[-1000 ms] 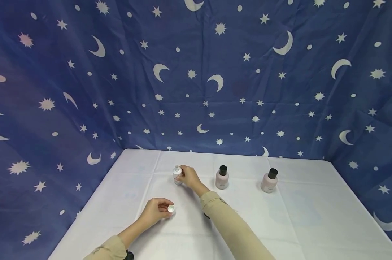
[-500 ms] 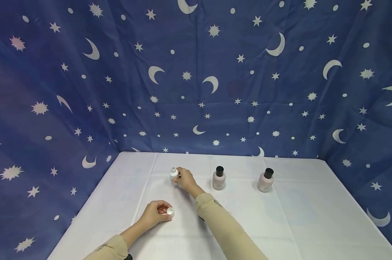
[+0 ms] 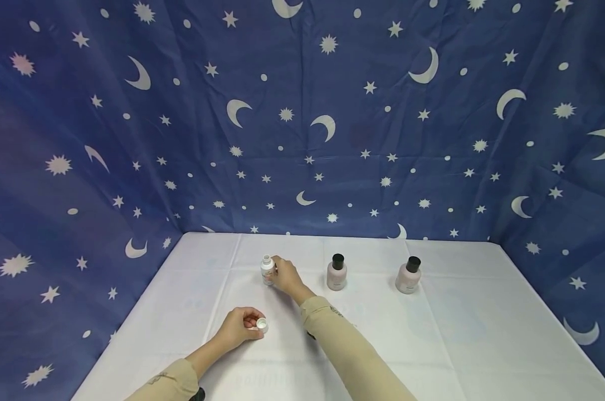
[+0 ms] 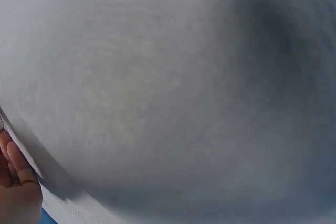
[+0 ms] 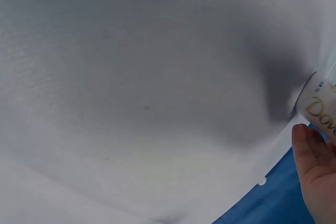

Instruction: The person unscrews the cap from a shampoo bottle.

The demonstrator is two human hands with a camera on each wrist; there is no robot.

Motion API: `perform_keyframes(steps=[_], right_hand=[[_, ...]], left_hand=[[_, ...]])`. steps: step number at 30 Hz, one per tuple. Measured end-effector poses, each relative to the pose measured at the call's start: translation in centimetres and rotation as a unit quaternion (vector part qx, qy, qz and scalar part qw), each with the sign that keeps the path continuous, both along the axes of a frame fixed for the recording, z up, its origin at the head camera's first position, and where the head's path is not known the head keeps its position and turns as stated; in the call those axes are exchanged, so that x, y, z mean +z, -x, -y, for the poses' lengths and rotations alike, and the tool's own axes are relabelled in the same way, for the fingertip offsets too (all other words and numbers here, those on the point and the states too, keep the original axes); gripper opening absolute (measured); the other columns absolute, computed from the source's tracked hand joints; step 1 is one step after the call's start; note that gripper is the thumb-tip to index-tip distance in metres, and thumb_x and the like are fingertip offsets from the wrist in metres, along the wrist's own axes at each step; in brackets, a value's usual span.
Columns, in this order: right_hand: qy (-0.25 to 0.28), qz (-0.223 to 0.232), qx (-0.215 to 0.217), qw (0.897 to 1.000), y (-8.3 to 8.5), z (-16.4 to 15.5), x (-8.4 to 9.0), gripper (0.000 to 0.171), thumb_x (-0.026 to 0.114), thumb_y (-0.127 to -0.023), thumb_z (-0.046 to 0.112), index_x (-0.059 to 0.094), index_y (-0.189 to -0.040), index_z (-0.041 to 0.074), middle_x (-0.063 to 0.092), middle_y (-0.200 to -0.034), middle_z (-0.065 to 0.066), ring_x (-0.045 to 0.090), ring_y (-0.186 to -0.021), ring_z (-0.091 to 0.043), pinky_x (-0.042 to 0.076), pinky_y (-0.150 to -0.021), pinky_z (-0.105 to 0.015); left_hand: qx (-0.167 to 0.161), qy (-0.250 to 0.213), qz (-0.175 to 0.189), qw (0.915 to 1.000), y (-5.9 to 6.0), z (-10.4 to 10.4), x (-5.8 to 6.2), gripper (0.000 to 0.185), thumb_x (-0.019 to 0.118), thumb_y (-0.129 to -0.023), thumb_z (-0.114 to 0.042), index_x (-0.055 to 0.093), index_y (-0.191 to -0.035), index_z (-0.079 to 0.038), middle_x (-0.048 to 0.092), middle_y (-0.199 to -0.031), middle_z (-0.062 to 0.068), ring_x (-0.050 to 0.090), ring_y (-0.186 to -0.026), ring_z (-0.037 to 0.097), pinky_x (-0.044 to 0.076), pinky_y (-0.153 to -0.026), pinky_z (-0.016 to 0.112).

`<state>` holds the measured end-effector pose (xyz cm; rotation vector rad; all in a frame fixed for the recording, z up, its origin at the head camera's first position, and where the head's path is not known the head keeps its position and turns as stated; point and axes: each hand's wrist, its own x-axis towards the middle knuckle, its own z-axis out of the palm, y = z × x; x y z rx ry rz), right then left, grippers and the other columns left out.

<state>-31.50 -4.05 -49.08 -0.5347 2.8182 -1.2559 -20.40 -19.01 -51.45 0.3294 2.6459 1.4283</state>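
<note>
In the head view, my left hand pinches a small white screw cap between thumb and fingers, its hollow side showing. Farther back, my right hand grips a white bottle from its right side. The bottle stands upright with its threaded neck bare. Gold "Dove" lettering shows on the bottle in the right wrist view, where the right fingers lie along it. Only part of the left hand appears at the edge of the left wrist view.
Two pink bottles with black caps stand right of the right hand: a nearer one and another farther right. A white cloth covers the table. Behind it hangs a blue curtain with moons and stars.
The head view has shifted slightly, so the scene sits a little farther left. Both hands keep their holds on the cap and the bottle, with hardly any movement.
</note>
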Motion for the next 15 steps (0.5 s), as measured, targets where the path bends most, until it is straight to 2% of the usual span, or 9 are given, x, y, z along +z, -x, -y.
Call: perform_keyframes(steps=[7, 15], right_hand=[[-0.014, 0.01, -0.012, 1.0, -0.1, -1.0, -0.7, 0.057, 0.075, -0.077, 0.005, 0.05, -0.127, -0.004, 0.065, -0.111, -0.022, 0.064, -0.102, -0.033, 0.053, -0.09, -0.041], [-0.029, 0.014, 0.004, 0.999, -0.4, -1.6, -0.4, 0.06, 0.075, -0.076, 0.005, 0.049, -0.129, -0.003, 0.065, -0.113, -0.022, 0.063, -0.103, -0.034, 0.051, -0.093, -0.042]], left_hand=[[-0.016, 0.004, 0.004, 0.9998, 0.2, 0.0, -0.1, 0.031, 0.081, -0.065, 0.001, 0.068, -0.093, 0.003, 0.064, -0.079, 0.003, 0.05, -0.066, 0.003, 0.046, -0.059, 0.015], [-0.016, 0.012, 0.003, 0.9998, 0.2, 0.2, 0.2, 0.033, 0.082, -0.065, 0.0, 0.068, -0.094, 0.003, 0.065, -0.079, 0.004, 0.051, -0.067, 0.005, 0.046, -0.059, 0.015]])
